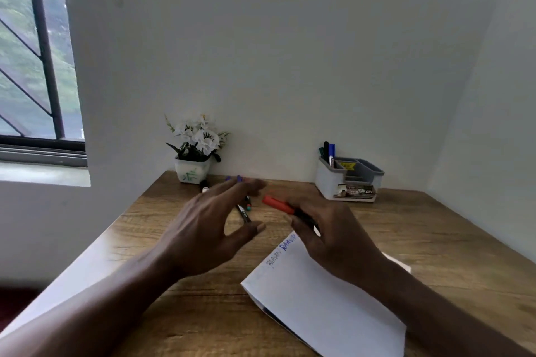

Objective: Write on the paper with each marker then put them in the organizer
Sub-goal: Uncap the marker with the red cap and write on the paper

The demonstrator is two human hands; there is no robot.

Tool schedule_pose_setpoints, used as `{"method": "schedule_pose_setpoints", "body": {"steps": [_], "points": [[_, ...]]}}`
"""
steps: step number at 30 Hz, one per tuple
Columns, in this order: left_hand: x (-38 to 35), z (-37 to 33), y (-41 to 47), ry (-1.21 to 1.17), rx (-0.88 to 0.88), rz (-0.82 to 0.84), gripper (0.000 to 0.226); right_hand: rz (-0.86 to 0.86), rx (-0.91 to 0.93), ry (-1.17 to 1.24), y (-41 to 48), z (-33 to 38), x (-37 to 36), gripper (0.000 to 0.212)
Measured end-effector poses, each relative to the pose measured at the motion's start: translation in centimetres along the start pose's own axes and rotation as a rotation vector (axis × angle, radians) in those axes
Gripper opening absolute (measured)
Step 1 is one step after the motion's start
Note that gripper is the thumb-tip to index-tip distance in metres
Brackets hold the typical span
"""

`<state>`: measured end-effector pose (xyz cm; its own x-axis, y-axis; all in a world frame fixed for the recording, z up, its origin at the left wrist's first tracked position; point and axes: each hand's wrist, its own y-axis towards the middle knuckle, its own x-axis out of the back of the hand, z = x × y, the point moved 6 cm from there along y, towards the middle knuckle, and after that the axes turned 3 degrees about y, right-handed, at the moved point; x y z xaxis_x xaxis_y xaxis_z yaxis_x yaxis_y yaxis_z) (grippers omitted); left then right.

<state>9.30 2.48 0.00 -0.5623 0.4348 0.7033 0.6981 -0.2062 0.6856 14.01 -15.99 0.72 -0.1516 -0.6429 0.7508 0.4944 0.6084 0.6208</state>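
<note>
Wooden surface point(435, 240), brown grain, set into a corner of plain white walls point(290, 52). Barred window point(37, 66) at upper left, greenery outside, pale sill below it.

Grey-and-white organizer point(349, 180) stands at the back right of the surface, close to the wall. Several compartments; the rear left one holds upright markers point(329, 152), of which a blue cap, a black one and a dark green one show. The other compartments look dark; contents not discernible. Printed label on the lower front.

White pot of white flowers point(194, 151) at the back left, against the wall.

Loose markers point(245, 210) lie on the surface just in front of the pot, partly hidden behind the left hand point(208, 223); exact count cannot be told.

White paper point(324, 298) lies at an angle on the near right of the surface, blue handwriting along its upper left edge.

Right hand point(330, 238) over the top corner of the paper, fingers closed around the dark barrel of a red-capped marker point(280, 205), cap pointing left. Left hand hovers just left of that cap, fingers spread and open, holding nothing; image slightly blurred there.
</note>
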Motion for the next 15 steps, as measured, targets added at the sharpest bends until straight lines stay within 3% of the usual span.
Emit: {"method": "schedule_pose_setpoints", "body": {"steps": [3, 7, 15], "points": [[0.2, -2.4, 0.0, -0.038, -0.103, -0.015, 0.042, 0.028, 0.128, -0.085, -0.4, 0.7, -0.2, 0.041], [1.3, -3.4, 0.3, -0.123, -0.115, -0.082, 0.024, 0.001, 0.196, -0.082, -0.8, 1.4, 0.2, 0.034], [1.4, -3.1, -0.2, -0.144, -0.07, -0.121, 0.022, -0.02, 0.083, -0.075, -1.2, 1.4, 0.5, 0.041]]}}
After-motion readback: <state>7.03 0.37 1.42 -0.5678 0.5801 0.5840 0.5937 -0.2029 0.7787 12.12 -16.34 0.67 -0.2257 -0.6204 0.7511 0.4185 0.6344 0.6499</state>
